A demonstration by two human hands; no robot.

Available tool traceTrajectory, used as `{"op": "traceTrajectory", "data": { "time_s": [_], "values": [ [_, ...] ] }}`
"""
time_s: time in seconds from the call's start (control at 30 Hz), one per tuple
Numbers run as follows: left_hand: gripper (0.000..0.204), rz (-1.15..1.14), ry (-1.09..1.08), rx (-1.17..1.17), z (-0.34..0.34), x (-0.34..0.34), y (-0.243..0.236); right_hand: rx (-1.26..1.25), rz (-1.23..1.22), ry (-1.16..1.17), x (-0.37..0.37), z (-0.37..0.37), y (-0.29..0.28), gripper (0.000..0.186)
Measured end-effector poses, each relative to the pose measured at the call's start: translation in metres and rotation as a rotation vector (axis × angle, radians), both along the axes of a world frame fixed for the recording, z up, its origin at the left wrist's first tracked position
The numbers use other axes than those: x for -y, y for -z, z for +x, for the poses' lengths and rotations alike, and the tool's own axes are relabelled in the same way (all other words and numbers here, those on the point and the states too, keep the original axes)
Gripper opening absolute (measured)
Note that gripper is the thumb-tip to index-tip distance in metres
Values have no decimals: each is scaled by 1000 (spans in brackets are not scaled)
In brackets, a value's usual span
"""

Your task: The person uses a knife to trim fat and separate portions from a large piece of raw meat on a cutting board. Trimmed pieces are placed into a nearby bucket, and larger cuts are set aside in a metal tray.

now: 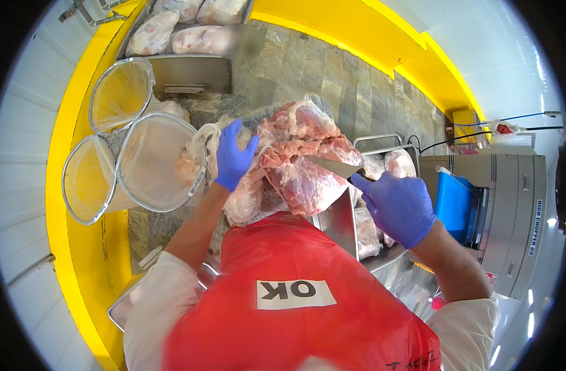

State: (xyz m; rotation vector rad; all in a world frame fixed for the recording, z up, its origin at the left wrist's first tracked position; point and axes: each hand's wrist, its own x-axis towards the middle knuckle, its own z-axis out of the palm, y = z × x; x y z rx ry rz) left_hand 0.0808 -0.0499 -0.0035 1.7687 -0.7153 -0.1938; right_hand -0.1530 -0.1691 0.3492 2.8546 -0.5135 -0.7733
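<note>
My right hand (399,204), in a blue-purple glove, is closed around the dark handle of a knife (335,167). The blade points left, against a large piece of raw meat (308,185) in front of me. Left of the meat, my left hand (235,154), gloved alike, has its thumb and fingers apart. Beside and partly behind it is crumpled clear plastic film (209,139). More film lies under the meat's left side and along its far edge. The surface beneath the meat is hidden.
Three round metal hoops (162,157) hold clear bags at the left. A steel bin (193,71) of wrapped meat stands far left. Another steel bin (351,226) with meat pieces is at my right, near a grey cabinet (512,204) and a blue container (453,207).
</note>
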Motion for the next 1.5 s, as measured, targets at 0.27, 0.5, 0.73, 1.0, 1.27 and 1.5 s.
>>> {"op": "traceTrajectory", "data": {
  "time_s": [0.27, 0.5, 0.73, 1.0, 1.27, 1.5],
  "values": [
    [54, 203, 371, -193, 18, 58, 3, -100, 22, -30, -7, 32, 25, 31],
    [34, 218, 130, -173, 6, 47, 34, -147, 9, -6, -32, 43, 66, 38],
    [33, 207, 49, -260, -8, 33, 44, -43, 31, -5, 27, -14, 107, 59],
    [32, 247, 38, -261, 5, 31, 69, 317, 28, -139, 68, -94, 176, 58],
    [61, 426, 114, -337, -14, 16, -7, 370, -40, -158, 61, -103, 177, 63],
    [47, 416, 351, -213, 0, 25, 14, 434, -132, -144, 44, -132, 202, 56]
  ]
}}
